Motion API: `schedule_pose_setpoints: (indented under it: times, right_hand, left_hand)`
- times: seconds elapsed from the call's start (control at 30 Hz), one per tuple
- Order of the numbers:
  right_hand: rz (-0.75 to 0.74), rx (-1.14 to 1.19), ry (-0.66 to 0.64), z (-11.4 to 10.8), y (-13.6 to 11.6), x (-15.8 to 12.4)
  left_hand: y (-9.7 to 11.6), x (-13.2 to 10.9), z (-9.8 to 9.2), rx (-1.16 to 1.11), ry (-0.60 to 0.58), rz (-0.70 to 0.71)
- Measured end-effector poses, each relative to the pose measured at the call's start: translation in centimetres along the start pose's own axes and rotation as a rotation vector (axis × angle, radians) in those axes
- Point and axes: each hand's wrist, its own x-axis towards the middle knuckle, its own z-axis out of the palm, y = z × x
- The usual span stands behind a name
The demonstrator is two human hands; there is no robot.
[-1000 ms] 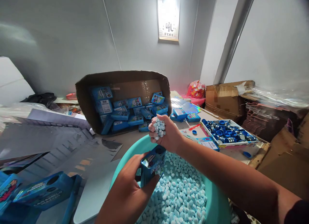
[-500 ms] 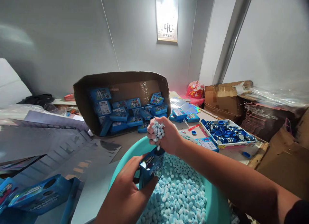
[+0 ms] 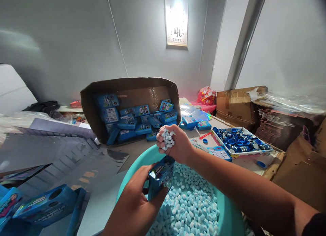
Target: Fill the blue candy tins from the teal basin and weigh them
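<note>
My left hand is closed around a small blue candy tin, held tilted over a turquoise tub. Just above the tin's upper end, my right hand is closed on a handful of pale blue and white mints. The fingers curl round the mints, and the hand's lower edge is close to the tin's round dark opening; whether they touch I cannot tell. Loose mints of the same kind lie heaped in the tub below both hands.
Behind the tub, a cardboard box on its side holds several blue tins. A tray of blue caps stands to the right, with a loose cap nearby. More blue tins lie at lower left. Cartons stand at the back right.
The mint that showed between my right hand and the tin's opening is gone from there. Both hands hold nearly the same pose, and the whole view has shifted slightly.
</note>
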Motion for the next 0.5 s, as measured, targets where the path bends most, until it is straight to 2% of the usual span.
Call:
schedule_pose_setpoints:
  times: [0.5]
  right_hand:
    - [-0.011, 0.017, 0.007, -0.48, 0.11, 0.35]
  left_hand:
    - [-0.46, -0.02, 0.35, 0.019, 0.084, 0.037]
